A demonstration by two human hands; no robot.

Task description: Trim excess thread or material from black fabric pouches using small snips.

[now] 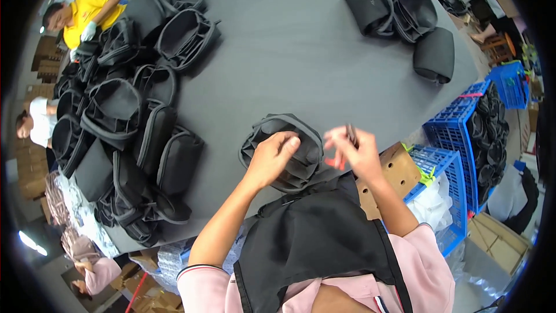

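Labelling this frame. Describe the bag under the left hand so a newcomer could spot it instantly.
On the big grey table, look at the near edge, just in front of the person in pink. The black open-topped bag sits alone there under the left hand, unlike the heaped bags at the left.
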